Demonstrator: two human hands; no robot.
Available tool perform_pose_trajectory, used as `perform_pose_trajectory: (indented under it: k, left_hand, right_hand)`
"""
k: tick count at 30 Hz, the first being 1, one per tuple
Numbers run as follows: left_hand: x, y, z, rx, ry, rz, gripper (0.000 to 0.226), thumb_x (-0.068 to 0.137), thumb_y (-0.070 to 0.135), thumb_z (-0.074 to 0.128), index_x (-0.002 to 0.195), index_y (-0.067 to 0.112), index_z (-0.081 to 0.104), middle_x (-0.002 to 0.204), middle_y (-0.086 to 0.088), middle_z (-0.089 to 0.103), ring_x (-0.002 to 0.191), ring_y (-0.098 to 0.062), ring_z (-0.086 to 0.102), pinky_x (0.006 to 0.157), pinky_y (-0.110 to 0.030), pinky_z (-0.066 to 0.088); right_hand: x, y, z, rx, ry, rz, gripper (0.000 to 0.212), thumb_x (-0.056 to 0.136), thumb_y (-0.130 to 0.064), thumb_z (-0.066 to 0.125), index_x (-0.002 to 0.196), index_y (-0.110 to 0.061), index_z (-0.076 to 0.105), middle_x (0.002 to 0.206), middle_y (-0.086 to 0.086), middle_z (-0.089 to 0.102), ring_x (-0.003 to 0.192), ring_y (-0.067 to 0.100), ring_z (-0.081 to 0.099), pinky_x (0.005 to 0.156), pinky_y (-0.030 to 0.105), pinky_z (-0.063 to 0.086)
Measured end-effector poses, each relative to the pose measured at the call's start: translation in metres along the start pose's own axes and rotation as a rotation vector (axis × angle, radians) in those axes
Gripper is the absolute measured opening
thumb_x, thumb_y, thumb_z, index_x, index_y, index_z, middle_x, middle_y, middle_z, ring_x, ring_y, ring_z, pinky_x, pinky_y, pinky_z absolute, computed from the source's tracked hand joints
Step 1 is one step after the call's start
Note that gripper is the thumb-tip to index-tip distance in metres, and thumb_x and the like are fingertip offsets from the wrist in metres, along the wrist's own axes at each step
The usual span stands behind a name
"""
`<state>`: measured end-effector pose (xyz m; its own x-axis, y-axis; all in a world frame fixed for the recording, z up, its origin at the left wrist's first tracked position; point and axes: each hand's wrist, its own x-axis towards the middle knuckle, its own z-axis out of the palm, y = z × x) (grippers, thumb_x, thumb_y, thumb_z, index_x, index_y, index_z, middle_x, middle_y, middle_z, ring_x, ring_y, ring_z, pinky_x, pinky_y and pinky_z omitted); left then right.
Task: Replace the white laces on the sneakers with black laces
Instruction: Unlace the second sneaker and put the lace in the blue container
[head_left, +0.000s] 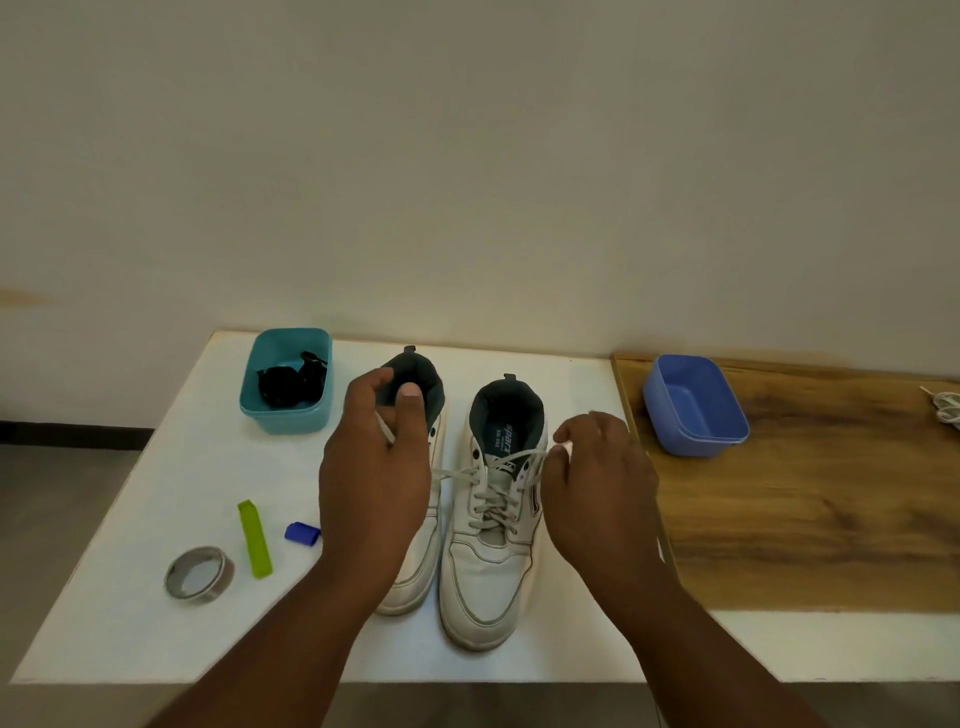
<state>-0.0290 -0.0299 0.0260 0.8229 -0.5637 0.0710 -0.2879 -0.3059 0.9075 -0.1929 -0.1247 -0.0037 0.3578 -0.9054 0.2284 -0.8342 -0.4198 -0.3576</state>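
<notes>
Two white sneakers stand side by side on the white table (130, 597), toes toward me. The right sneaker (488, 561) carries a white lace (493, 499) through its eyelets. My left hand (374, 483) hovers over the left sneaker (415, 577), hiding most of it, and pinches one end of that white lace. My right hand (597, 488) pinches the other lace end beside the right sneaker's collar. Both ends are pulled outward. Black laces (285, 384) lie bundled in a teal tub (260, 415) at the back left.
A blue tub (670, 431) stands on a wooden board (831, 519) at the right. A white cord (948, 408) lies at the board's far right edge. A tape roll (174, 584), a green clip (254, 540) and a small blue cap (301, 532) lie at the front left.
</notes>
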Motion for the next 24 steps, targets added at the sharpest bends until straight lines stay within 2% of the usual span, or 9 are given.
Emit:
perform_pose_trajectory:
  k: [2, 3, 6, 9, 12, 15, 18, 21, 24]
  left_hand:
    - [-0.002, 0.000, 0.001, 0.050, -0.021, 0.031, 0.028, 0.103, 0.052, 0.039, 0.122, 0.036, 0.054, 0.097, 0.013, 0.068, 0.087, -0.003, 0.063, 0.073, -0.027, 0.051]
    - [-0.003, 0.001, 0.001, 0.092, -0.027, 0.051, 0.030, 0.103, 0.051, 0.038, 0.121, 0.034, 0.055, 0.093, 0.014, 0.067, 0.084, -0.001, 0.061, 0.070, -0.025, 0.048]
    - [-0.002, 0.000, -0.004, 0.251, -0.054, 0.082, 0.035, 0.102, 0.054, 0.037, 0.125, 0.033, 0.052, 0.088, 0.015, 0.063, 0.080, -0.004, 0.060, 0.066, -0.028, 0.046]
    - [0.004, -0.010, -0.010, 0.411, -0.097, 0.077, 0.049, 0.097, 0.064, 0.038, 0.136, 0.035, 0.043, 0.108, 0.004, 0.064, 0.098, -0.018, 0.063, 0.080, -0.038, 0.053]
    - [0.006, -0.012, -0.012, 0.527, -0.124, 0.017, 0.067, 0.092, 0.071, 0.040, 0.145, 0.031, 0.034, 0.129, -0.005, 0.060, 0.116, -0.029, 0.059, 0.092, -0.049, 0.051]
    - [0.000, -0.009, -0.008, 0.688, -0.071, 0.102, 0.074, 0.091, 0.067, 0.047, 0.151, 0.025, 0.031, 0.151, -0.012, 0.041, 0.135, -0.036, 0.041, 0.103, -0.055, 0.040]
    - [-0.002, -0.012, 0.000, 0.694, -0.144, 0.254, 0.060, 0.091, 0.059, 0.057, 0.145, 0.036, 0.042, 0.160, -0.007, 0.028, 0.147, -0.034, 0.024, 0.115, -0.059, 0.026]
    - [-0.004, -0.016, 0.012, 0.700, -0.297, 0.330, 0.045, 0.096, 0.040, 0.057, 0.139, 0.049, 0.047, 0.164, 0.002, 0.023, 0.153, -0.029, 0.009, 0.121, -0.060, 0.011]
    - [-0.005, -0.018, 0.019, 0.737, -0.361, 0.354, 0.060, 0.097, 0.019, 0.054, 0.143, 0.055, 0.041, 0.167, 0.005, 0.012, 0.155, -0.027, -0.005, 0.122, -0.057, -0.004]
  right_hand:
    - [-0.001, -0.006, 0.003, 0.060, -0.132, -0.103, 0.036, 0.103, -0.039, 0.041, 0.137, -0.035, 0.053, 0.159, 0.006, 0.037, 0.151, 0.033, 0.025, 0.121, 0.052, 0.027]
    - [-0.002, -0.008, 0.006, 0.073, -0.186, -0.171, 0.037, 0.104, -0.038, 0.046, 0.140, -0.039, 0.052, 0.165, 0.003, 0.028, 0.155, 0.032, 0.012, 0.125, 0.053, 0.016]
    - [-0.003, -0.013, 0.014, 0.027, -0.218, -0.214, 0.018, 0.101, -0.037, 0.055, 0.114, -0.038, 0.068, 0.161, -0.001, 0.037, 0.156, 0.030, 0.013, 0.125, 0.055, 0.005]
    - [0.001, -0.009, 0.008, 0.172, -0.048, -0.074, 0.012, 0.100, -0.026, 0.056, 0.095, -0.031, 0.065, 0.126, -0.004, 0.062, 0.128, 0.020, 0.051, 0.114, 0.050, 0.034]
    - [0.010, -0.010, -0.010, 0.701, -0.002, 0.341, 0.018, 0.105, -0.023, 0.048, 0.092, -0.030, 0.058, 0.100, -0.002, 0.060, 0.093, 0.013, 0.057, 0.082, 0.033, 0.049]
    - [0.014, -0.012, -0.017, 1.138, 0.063, 0.644, 0.017, 0.105, -0.017, 0.049, 0.095, -0.020, 0.062, 0.101, 0.003, 0.069, 0.095, 0.021, 0.065, 0.087, 0.037, 0.055]
    - [0.017, -0.015, -0.024, 1.269, 0.149, 0.616, 0.017, 0.106, -0.013, 0.045, 0.096, -0.017, 0.058, 0.099, 0.001, 0.074, 0.084, 0.019, 0.071, 0.086, 0.039, 0.058]
    - [0.014, -0.012, -0.022, 0.833, 0.105, 0.143, 0.016, 0.102, -0.014, 0.052, 0.101, -0.026, 0.062, 0.102, -0.009, 0.068, 0.091, 0.012, 0.065, 0.084, 0.039, 0.055]
    - [-0.001, -0.010, 0.006, 0.162, -0.032, -0.278, 0.023, 0.097, -0.026, 0.062, 0.117, -0.036, 0.068, 0.135, -0.008, 0.059, 0.132, 0.016, 0.046, 0.110, 0.040, 0.034]
